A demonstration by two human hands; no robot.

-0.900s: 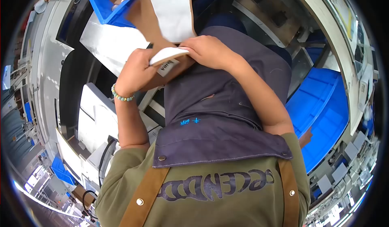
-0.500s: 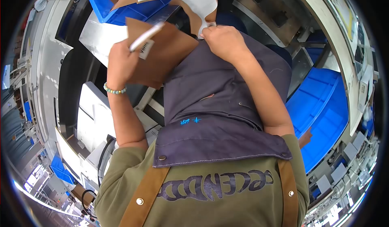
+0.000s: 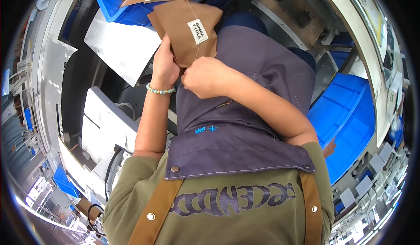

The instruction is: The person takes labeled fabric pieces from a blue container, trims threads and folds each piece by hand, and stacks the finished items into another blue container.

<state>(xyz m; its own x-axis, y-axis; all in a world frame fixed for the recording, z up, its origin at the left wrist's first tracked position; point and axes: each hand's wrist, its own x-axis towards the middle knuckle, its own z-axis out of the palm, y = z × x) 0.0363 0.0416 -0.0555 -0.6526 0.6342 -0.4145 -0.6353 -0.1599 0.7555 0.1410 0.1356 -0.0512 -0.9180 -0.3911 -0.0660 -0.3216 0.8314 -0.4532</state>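
Brown piece (image 3: 180,33), labelled BIMBA Y LOLA, held up at the far end of the dark apron (image 3: 262,83); thin thread (image 3: 198,52) over its face. Left hand (image 3: 165,66) gripping its near left edge; right hand (image 3: 206,77) curled closed at the thread's lower end, cannot tell whether gripping it. White panel (image 3: 122,46) left, blue bin (image 3: 109,2) beyond, more blue bins (image 3: 348,116) right. Equipment crowds the room's edges, too small to identify.

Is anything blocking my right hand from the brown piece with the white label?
Nothing visible does: your right hand is right at the lower edge of the brown piece. Only a thin thread shows between it and the white label.
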